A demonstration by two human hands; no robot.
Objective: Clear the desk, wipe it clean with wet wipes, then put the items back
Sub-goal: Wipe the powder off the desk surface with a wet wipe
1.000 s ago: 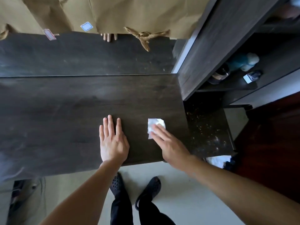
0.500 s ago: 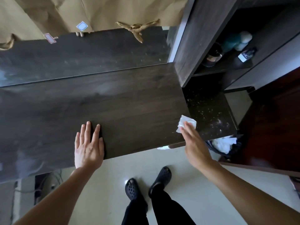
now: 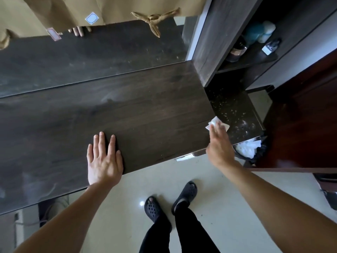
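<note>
We see two bare hands over one dark wood-grain bench (image 3: 127, 114) that fills the left and middle of the frame. Our left hand (image 3: 104, 161) lies flat near the lower edge of the bench, palm down, fingers spread wide and holding nothing. Our right hand (image 3: 219, 143) reaches to the right edge of the bench, its fingers pressing down on one crumpled white wet wipe (image 3: 217, 124), which sits right at the corner where the bench meets a lower, dark speckled surface (image 3: 231, 108) at centre right. We cannot tell whether the fingers pinch the wipe or only push on it.

At the lower right of that speckled surface we count one black-lined waste bin (image 3: 262, 150) with white crumpled tissue (image 3: 249, 147) inside. In the upper right, one dark open shelf unit (image 3: 215, 42) holds three things we can make out: one teal-and-white bottle (image 3: 260, 32), one small dark jar (image 3: 238, 51) and one small dark bottle with a white cap (image 3: 270, 47).

Across the top of the frame hang brown paper bags (image 3: 54, 10) with twisted paper handles; we count two labels on them. At the bottom centre stand two black perforated clogs (image 3: 185, 195) on a pale tiled floor (image 3: 228, 207).
</note>
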